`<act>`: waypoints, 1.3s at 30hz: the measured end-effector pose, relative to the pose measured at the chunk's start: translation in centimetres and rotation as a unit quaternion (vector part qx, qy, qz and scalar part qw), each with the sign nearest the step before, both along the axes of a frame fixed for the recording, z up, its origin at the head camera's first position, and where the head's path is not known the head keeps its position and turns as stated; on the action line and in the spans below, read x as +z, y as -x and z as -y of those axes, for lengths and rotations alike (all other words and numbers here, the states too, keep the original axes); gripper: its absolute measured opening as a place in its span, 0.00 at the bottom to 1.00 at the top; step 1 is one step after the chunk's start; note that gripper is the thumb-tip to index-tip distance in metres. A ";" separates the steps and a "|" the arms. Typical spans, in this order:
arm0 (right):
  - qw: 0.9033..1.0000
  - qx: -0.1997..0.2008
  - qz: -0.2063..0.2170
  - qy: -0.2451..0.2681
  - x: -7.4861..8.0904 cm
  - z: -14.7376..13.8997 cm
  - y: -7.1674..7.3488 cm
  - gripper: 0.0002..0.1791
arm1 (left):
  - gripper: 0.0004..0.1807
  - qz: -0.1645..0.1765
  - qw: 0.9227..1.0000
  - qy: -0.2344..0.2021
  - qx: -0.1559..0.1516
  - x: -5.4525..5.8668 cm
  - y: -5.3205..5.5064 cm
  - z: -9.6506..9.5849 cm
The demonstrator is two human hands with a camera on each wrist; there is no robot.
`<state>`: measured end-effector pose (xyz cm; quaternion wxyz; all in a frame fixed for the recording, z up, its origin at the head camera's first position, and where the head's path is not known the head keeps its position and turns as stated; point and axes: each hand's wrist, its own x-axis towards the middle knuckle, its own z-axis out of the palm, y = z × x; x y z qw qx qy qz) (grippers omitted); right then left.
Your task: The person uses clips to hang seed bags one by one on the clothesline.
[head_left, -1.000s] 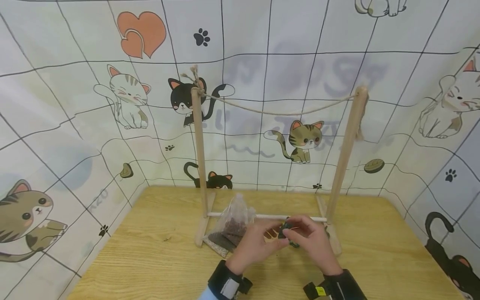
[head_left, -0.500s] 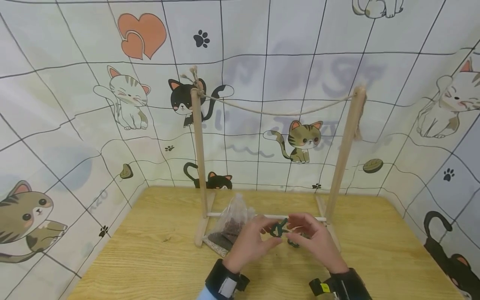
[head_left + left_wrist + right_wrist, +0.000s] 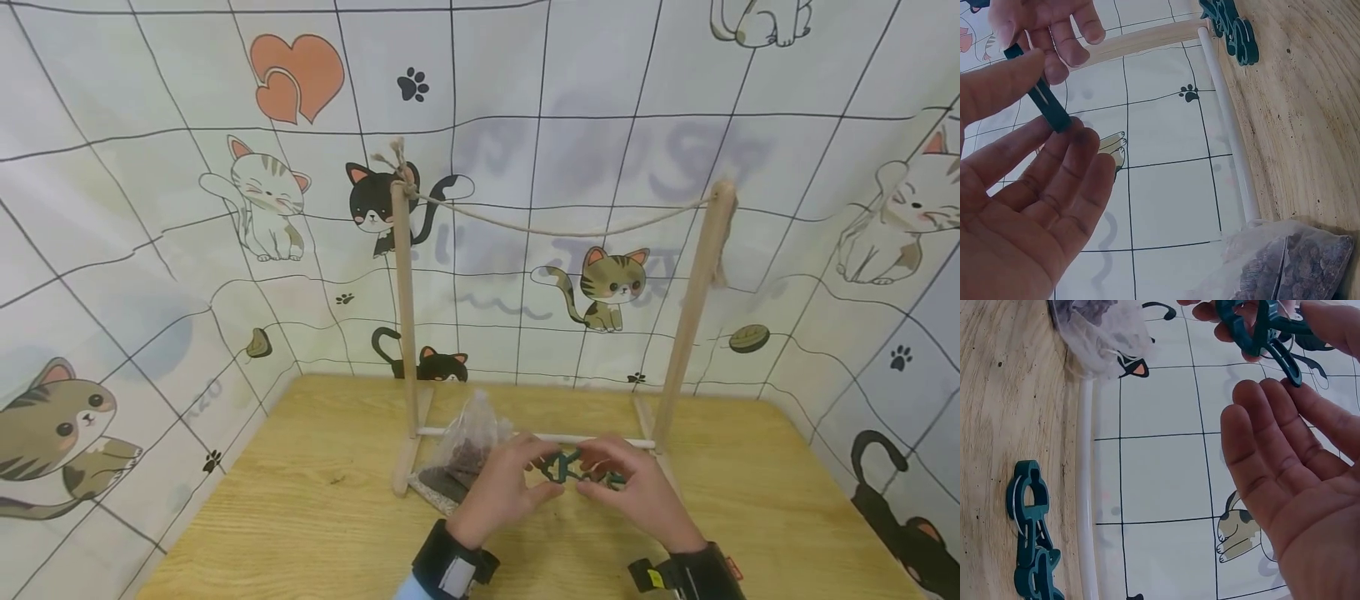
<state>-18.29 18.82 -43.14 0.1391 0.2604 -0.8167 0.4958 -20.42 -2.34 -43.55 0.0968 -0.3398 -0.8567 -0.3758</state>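
Noted thumbs drawn apart and green clip [image 3: 1050, 107] turned over since a second earlier. Found it level between the two hands, held above the counter [image 3: 300, 475]. Saw left grip [image 3: 501, 493] pinched narrow on the looped end, thumb to fingertips. Saw right grip [image 3: 637, 485] likewise narrowed, thumb on one handle and forefinger at the tip of the other, remaining fingers loosely extended. Spotted other green clips [image 3: 1026, 549] lying on the counter, beyond and below right grip, just beside a white rod [image 3: 1086, 487]. Traced that rod behind both grips, between posts of a wooden frame [image 3: 405, 292]. Logged clear bag [image 3: 467, 454] of dark material just left of left grip, partly hidden by it in the head view. Marked sagging rope [image 3: 558, 234] well above both grips.
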 end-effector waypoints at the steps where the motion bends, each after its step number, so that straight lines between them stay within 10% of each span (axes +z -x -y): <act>1: 1.000 0.001 -0.004 0.002 0.2 0.1 -0.1 0.22 | 0.23 0.002 1.000 0.001 -0.002 0.0 0.0 0.0; 8: 0.999 -0.031 -0.014 0.019 -0.3 0.0 0.0 0.19 | 0.26 0.011 1.000 -0.007 0.007 0.3 0.2 0.3; 20: 0.995 -0.086 -0.031 0.026 -1.0 -0.8 0.7 0.18 | 0.24 -0.009 0.972 -0.054 0.229 -1.5 4.5 3.5; 39: 0.995 -0.093 -0.009 0.020 -1.9 -1.5 0.9 0.14 | 0.24 0.026 0.981 0.006 0.193 -4.2 7.5 5.2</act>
